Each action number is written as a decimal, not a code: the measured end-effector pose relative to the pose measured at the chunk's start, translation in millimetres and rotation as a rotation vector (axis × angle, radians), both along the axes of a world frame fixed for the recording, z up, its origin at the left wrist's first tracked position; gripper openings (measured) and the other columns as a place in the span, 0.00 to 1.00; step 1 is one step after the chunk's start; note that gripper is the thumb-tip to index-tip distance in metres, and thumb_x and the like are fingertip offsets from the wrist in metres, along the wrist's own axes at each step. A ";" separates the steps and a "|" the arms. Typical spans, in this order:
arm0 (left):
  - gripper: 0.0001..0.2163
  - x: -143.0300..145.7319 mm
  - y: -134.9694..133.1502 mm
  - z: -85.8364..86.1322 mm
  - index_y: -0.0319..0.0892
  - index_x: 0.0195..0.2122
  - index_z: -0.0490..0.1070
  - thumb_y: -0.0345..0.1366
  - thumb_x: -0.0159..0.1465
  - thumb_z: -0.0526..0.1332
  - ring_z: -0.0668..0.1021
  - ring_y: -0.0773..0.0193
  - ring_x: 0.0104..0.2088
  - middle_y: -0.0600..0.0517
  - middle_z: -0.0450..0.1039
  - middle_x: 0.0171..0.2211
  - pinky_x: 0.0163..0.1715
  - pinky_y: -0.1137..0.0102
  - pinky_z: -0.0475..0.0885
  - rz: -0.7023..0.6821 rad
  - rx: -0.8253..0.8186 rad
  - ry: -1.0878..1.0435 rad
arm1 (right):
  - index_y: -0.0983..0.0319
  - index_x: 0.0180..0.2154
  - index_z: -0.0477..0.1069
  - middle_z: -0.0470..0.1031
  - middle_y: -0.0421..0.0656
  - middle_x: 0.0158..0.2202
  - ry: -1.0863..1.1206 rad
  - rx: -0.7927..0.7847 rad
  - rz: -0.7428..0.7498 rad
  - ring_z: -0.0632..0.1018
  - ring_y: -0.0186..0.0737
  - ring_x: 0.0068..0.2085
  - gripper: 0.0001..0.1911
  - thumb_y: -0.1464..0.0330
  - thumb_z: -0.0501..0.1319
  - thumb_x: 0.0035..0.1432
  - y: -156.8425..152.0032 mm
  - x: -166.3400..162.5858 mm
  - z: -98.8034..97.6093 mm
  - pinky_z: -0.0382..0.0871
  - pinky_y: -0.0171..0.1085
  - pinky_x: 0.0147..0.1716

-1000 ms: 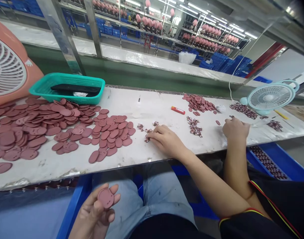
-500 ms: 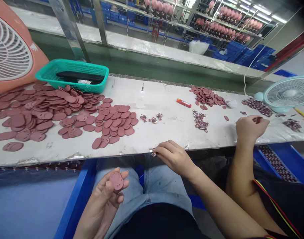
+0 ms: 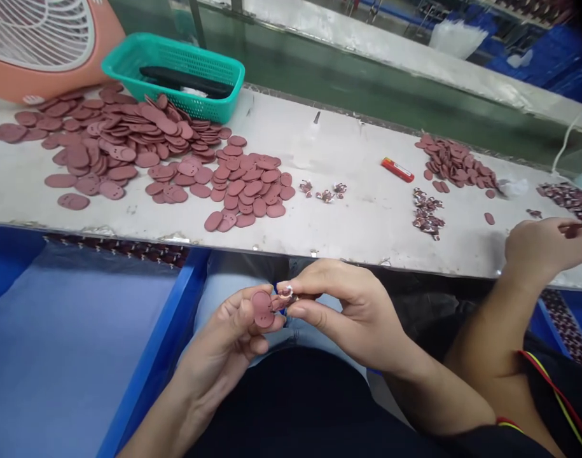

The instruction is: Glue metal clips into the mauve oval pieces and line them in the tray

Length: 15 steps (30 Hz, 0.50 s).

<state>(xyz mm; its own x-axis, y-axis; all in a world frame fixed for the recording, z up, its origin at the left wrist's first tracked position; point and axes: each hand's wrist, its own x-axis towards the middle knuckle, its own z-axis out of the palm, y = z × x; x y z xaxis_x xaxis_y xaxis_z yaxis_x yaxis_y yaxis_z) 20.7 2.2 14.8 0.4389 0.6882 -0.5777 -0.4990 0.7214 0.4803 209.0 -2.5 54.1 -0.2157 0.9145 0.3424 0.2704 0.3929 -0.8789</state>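
Note:
My left hand (image 3: pixel 224 346) is closed round a small dark-pink oval disc (image 3: pixel 262 310), held over my lap below the table edge. Pinched in the fingertips of my right hand (image 3: pixel 348 305) is a tiny shiny piece (image 3: pixel 287 294), which touches the disc's right edge. On the white table (image 3: pixel 357 216) lie a big heap of the same pink discs (image 3: pixel 119 137) at the left, a smaller spread of discs (image 3: pixel 245 184) in the middle, and a few small shiny pieces (image 3: pixel 325 192) beside them.
A teal basket (image 3: pixel 176 67) and an orange fan (image 3: pixel 47 44) stand at the back left. A red lighter-like stick (image 3: pixel 396 170) lies further right. Another person's hand (image 3: pixel 541 245) works at the right edge near more discs (image 3: pixel 455 162). A blue bin (image 3: pixel 81 343) sits below the table.
My right hand has come off the table edge with a small piece and met my left hand over my lap. The view has tilted downward.

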 end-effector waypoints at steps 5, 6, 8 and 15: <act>0.16 1.1 -0.8 -0.7 0.42 0.33 0.83 0.45 0.47 0.77 0.76 0.74 0.22 0.54 0.79 0.24 0.16 0.84 0.69 0.009 0.038 -0.001 | 0.63 0.41 0.79 0.81 0.42 0.32 -0.055 0.009 0.029 0.79 0.34 0.33 0.07 0.73 0.68 0.60 1.9 -3.7 -4.5 0.74 0.33 0.34; 0.15 0.9 -0.9 -0.9 0.43 0.33 0.83 0.45 0.47 0.77 0.75 0.74 0.22 0.54 0.78 0.24 0.16 0.84 0.69 0.011 0.037 0.007 | 0.63 0.41 0.79 0.81 0.42 0.32 -0.063 0.020 0.032 0.79 0.34 0.33 0.07 0.74 0.68 0.60 1.9 -3.9 -4.9 0.74 0.33 0.34; 0.16 0.1 -1.0 -1.1 0.43 0.33 0.84 0.46 0.47 0.77 0.75 0.74 0.22 0.54 0.78 0.24 0.16 0.84 0.69 0.009 0.037 0.019 | 0.63 0.42 0.79 0.81 0.42 0.32 -0.075 0.042 0.038 0.79 0.34 0.33 0.07 0.74 0.68 0.60 1.8 -3.8 -5.2 0.75 0.33 0.34; 0.16 0.3 -0.4 -1.1 0.42 0.32 0.83 0.46 0.46 0.77 0.75 0.73 0.23 0.55 0.77 0.24 0.15 0.84 0.69 -0.003 0.025 0.037 | 0.61 0.42 0.79 0.82 0.41 0.34 -0.132 0.088 0.049 0.80 0.34 0.34 0.07 0.73 0.67 0.60 2.5 -3.4 -4.9 0.76 0.33 0.34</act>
